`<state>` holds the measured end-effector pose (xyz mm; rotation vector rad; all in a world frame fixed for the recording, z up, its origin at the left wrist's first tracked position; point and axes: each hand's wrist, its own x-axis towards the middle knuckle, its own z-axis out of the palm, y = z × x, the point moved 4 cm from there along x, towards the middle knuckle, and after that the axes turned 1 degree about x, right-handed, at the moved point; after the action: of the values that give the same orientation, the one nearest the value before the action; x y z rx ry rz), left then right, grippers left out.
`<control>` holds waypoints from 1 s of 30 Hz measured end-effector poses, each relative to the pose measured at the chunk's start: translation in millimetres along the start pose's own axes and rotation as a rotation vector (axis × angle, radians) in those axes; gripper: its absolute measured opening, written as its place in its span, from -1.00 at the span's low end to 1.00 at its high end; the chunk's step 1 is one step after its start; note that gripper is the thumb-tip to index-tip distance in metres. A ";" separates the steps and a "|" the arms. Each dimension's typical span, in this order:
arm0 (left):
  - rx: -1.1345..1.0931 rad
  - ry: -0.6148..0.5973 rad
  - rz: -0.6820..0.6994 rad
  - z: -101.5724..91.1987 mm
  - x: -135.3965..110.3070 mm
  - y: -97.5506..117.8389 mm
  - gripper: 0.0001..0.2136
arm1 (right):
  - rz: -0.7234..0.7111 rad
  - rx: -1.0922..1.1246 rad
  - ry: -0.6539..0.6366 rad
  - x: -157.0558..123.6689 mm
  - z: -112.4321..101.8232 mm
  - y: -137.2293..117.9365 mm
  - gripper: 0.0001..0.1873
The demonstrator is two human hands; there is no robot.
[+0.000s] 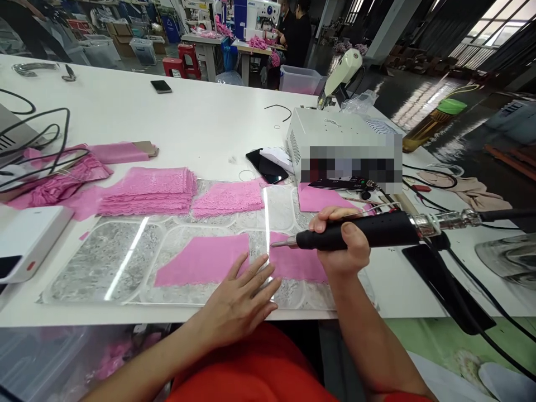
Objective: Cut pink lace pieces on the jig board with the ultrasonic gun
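1. Although contact cannot be judged, the black tool (381, 229) points leftward, metal tip at the left edge of the right pink panel (299, 267).
2. Right hand (350, 254): clasped around the tool, whose long axis runs crosswise.
3. Left hand (240, 301): nearer the tip, fingers slightly spread, grasping nothing.
4. Worktop (113, 100): white, beneath.

Sewing machines (263, 10) show this is a workshop.
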<state>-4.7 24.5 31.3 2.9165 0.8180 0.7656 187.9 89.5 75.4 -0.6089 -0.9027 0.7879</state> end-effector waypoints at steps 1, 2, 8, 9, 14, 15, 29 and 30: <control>-0.007 0.004 0.001 -0.1 0.1 0.0 -0.74 | 0.002 -0.003 -0.003 -0.1 0.4 0.4 -0.88; -0.013 0.010 0.002 -0.2 0.1 0.0 -0.74 | 0.004 -0.008 -0.004 -0.1 0.7 0.8 -0.88; -0.026 0.002 0.007 -0.9 -0.7 -0.9 -0.74 | -0.005 -0.046 -0.023 1.0 3.0 0.8 -0.88; -0.026 0.002 0.008 -1.2 -0.6 -1.0 -0.74 | -0.005 -0.047 -0.025 1.3 3.1 0.3 -0.88; -0.036 0.015 0.009 -3.4 0.4 -0.1 -0.75 | 0.010 -0.058 -0.025 0.1 0.0 -4.8 -0.84; -0.039 0.019 0.009 -3.8 0.6 0.3 -0.75 | 0.017 -0.048 -0.036 -0.7 -0.4 -5.7 -0.84; -0.044 0.026 0.007 -3.2 -1.0 -0.3 -0.74 | 0.061 0.019 -0.151 -6.8 5.6 -4.4 -0.85; -0.045 0.030 0.009 -3.1 -1.1 -0.3 -0.74 | 0.061 0.020 -0.151 -6.8 6.3 -4.3 -0.85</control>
<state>-7.0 23.9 33.5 2.8784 0.7801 0.8199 181.2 82.3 78.6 -0.5669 -1.0161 0.9065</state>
